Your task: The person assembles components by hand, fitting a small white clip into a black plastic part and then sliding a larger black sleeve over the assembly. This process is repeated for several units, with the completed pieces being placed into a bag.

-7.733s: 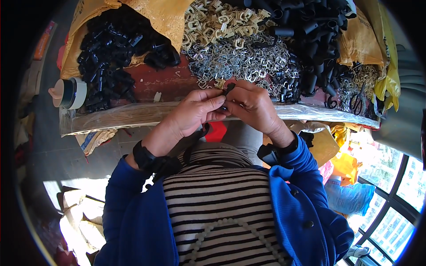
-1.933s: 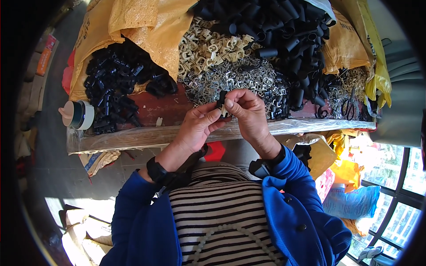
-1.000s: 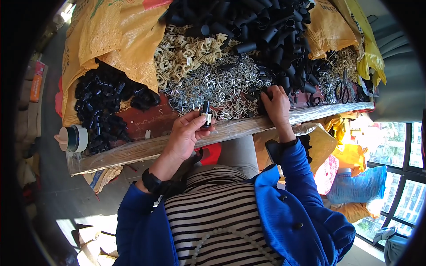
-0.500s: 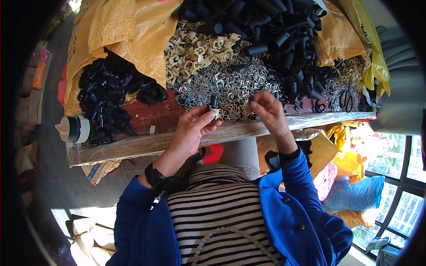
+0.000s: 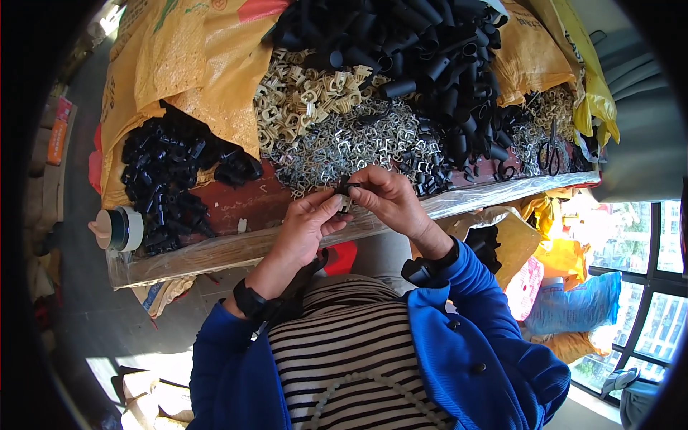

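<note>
Both hands meet over the near edge of the desk (image 5: 236, 208). The left hand (image 5: 304, 229) and right hand (image 5: 390, 201) have their fingers pinched closed on a small black part (image 5: 346, 192), just near the heap of silver metal clips (image 5: 344, 147).

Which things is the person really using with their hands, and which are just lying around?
In use:
- left hand and right hand, pinched together on a small black part
- silver metal clips, heaped just beyond the fingers

Lying about:
- black tubes
- cream clips
- black pieces on the left
- tape roll
- yellow sacks
- scissors
</note>
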The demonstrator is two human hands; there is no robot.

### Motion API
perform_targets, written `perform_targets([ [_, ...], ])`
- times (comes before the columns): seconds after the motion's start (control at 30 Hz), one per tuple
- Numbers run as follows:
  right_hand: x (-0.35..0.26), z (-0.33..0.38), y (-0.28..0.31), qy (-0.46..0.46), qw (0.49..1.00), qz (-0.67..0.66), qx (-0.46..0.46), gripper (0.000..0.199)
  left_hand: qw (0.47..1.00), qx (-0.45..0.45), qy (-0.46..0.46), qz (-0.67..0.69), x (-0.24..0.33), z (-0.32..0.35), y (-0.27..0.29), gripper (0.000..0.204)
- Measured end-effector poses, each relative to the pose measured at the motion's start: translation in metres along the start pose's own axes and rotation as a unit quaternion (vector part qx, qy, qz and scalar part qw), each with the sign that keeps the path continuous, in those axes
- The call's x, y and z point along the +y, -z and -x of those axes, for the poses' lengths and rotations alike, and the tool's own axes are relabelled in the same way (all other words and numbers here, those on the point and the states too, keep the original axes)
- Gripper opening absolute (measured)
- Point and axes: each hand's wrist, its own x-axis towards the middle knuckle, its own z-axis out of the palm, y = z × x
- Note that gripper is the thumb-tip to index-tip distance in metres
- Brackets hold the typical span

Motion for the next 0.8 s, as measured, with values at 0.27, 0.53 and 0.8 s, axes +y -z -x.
perform_targets([
  [0.27, -0.013, 0.001, 0.020, 0.065, 0.991, 0.099, -0.068, 0.015, 1.000, -0.009, 0.011, 0.019, 0.007, -0.007, -0.015, 0.018],
  [0.53, -0.017, 0.009, 0.023, 0.143, 0.971, 0.184, 0.043, 0.020, 0.999, -0.014, 0.023, 0.020, 0.010, -0.004, -0.036, 0.018],
  [0.8, -0.002, 0.015, 0.026, 0.205, 0.953, 0.215, 0.064, 0.033, 0.999, -0.029, 0.023, 0.017, 0.015, -0.009, -0.049, 0.019],
])
